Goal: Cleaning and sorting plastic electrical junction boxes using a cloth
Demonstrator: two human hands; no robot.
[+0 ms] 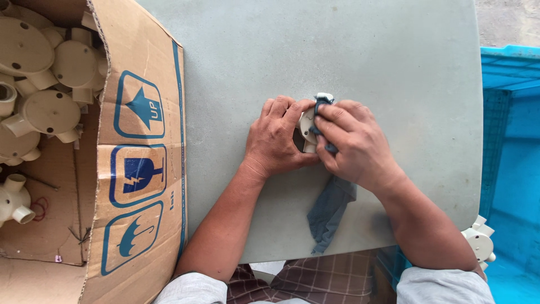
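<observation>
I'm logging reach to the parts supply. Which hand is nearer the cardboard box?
Left. The left hand grips the cream fitting on the side toward the cardboard box; the right hand, holding a grey cloth, is farther away.

A small cream plastic conduit junction box, round-bodied with short tubular outlets, sits near the middle of the grey table, gripped at its 9 o'clock side by the left hand and covered at its 3 o'clock side by the right hand. One outlet stub pokes out at 12 o'clock above the fingers, and most of the body is hidden between the two hands. A grey-blue cloth is pressed against the box under the right fingers, its loose tail trailing toward 6 o'clock across the table edge.
</observation>
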